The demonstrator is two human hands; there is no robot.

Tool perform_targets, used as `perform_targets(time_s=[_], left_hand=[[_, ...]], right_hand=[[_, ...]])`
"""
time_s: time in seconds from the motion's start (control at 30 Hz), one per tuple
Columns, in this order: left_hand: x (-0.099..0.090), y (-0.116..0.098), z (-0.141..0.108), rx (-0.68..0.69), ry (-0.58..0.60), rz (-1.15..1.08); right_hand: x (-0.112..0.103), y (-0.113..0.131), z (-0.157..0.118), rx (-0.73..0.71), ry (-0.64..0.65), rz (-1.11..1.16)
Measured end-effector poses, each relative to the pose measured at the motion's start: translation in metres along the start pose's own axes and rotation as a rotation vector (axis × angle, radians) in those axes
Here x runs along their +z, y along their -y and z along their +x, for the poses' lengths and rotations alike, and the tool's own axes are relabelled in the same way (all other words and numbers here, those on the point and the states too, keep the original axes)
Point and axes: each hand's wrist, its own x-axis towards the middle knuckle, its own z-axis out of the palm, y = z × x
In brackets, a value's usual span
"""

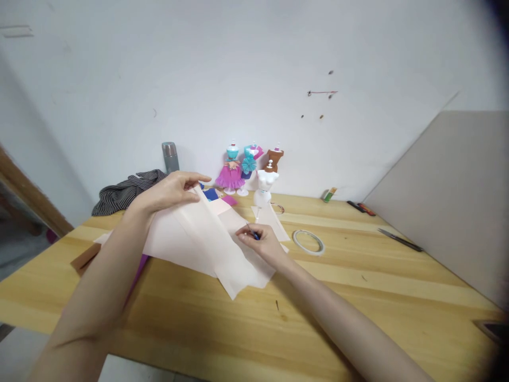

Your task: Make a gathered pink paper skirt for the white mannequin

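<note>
We are holding a pale pink sheet (191,239) over the wooden table (338,318), our left hand (169,191) pinching its upper edge between thumb and fingers. Well apart from it, our right hand (264,246) is gripping what seems to be a pair of small blue-handled scissors (256,235) beside the sheet. We are probably positioning or trimming it; the next move is calling for a steady edge and clear fingertips.
</note>
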Motion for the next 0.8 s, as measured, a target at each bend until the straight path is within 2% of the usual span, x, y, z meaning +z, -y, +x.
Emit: perform_targets(time_s=[0.13, 0.23, 0.43, 0.53, 0.63, 0.8], left_hand=[[0.003, -0.009, -0.003, 0.05, -0.103, 0.068], [0.004, -0.008, -0.002, 0.058, -0.132, 0.081], [0.006, -0.003, 0.0, 0.066, -0.113, 0.032], [0.006, -0.001, -0.002, 0.032, -0.104, 0.036], [0.003, 0.002, -0.005, -0.027, -0.05, 0.025], [-0.002, 0.01, -0.005, -0.137, 0.138, -0.059]], right_hand=[[-0.002, 0.03, 0.012, -0.074, -0.038, -0.065], [0.003, 0.039, 0.02, -0.105, -0.025, -0.095], [0.016, 0.023, 0.026, 0.01, 0.04, -0.072], [0.019, 0.015, 0.028, 0.045, 0.024, -0.078], [0.019, 0.011, 0.029, 0.063, 0.007, -0.039], [0.019, 0.01, 0.026, 0.063, 0.008, 0.009]])
